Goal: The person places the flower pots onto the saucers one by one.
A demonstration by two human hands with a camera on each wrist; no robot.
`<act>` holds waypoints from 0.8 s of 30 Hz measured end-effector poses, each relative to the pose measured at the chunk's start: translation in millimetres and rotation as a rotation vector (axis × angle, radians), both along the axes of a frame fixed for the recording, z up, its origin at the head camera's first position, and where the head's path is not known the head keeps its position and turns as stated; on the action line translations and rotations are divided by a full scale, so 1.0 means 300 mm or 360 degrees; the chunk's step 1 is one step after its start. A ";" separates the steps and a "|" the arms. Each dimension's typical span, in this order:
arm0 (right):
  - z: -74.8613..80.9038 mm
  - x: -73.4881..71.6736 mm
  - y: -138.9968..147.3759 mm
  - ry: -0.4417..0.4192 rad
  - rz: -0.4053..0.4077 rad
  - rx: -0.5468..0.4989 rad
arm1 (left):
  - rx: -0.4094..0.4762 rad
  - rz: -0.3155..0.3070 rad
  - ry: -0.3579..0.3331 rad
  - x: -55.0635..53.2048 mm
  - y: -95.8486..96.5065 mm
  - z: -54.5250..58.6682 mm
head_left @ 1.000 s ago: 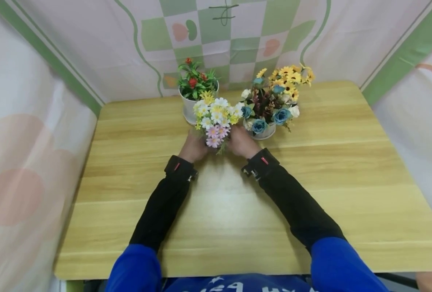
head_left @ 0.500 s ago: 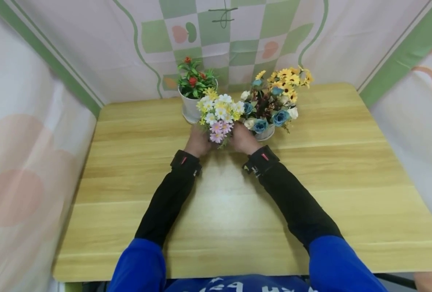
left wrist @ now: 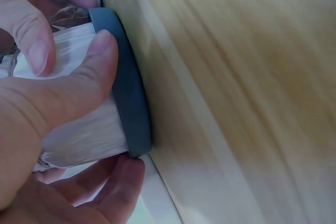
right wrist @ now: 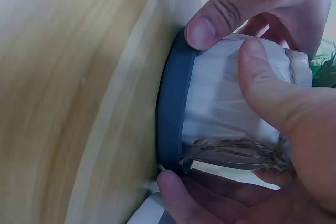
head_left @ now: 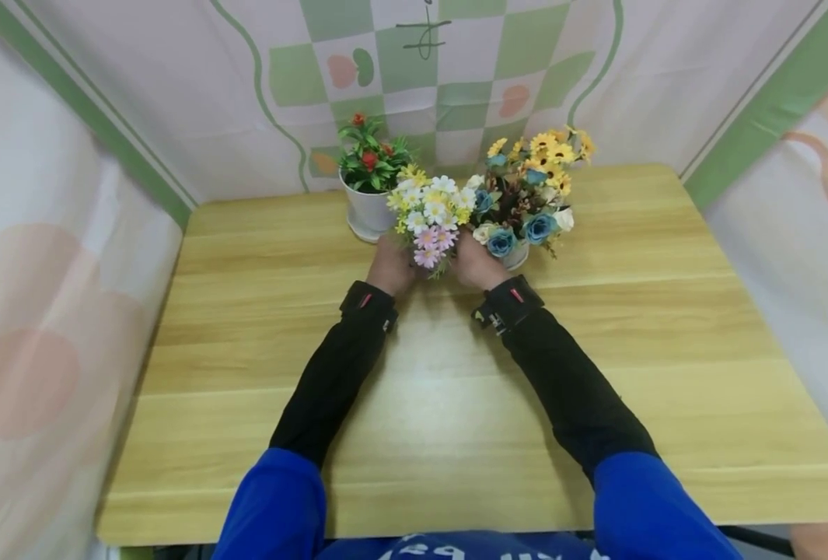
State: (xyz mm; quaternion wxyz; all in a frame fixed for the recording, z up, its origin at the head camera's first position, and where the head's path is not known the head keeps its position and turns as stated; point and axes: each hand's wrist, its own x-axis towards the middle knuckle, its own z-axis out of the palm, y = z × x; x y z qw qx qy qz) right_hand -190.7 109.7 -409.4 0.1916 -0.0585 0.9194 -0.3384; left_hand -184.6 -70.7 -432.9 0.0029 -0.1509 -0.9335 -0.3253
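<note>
Both hands grip a small flower pot from either side. The pot (left wrist: pixel 84 135) is white and wrapped, has twine tied round it, and stands on a dark blue-grey saucer (right wrist: pixel 176 98). White, yellow and pink daisies (head_left: pixel 433 214) rise from it and hide most of the fingers in the head view. My left hand (head_left: pixel 393 264) curls round its left side, thumb on the pot's wall near the saucer. On the other side, my right hand (head_left: pixel 480 263) has its thumb laid along the white wall. The saucer appears to touch the table in both wrist views.
Behind and left stands a white pot (head_left: pixel 372 208) with red flowers and green leaves. Close to the right hand is a pot of blue roses and yellow flowers (head_left: pixel 539 225). The wooden table (head_left: pixel 427 404) ends at a patterned curtain (head_left: pixel 414 101).
The daisy pot has moved a little right and back with both hands on it, closer to the pot of blue roses. The camera has shifted slightly.
</note>
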 end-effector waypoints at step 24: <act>-0.015 -0.053 0.068 -0.0155 -0.0021 0.0055 | -0.0011 -0.0036 -0.0049 -0.073 0.057 -0.022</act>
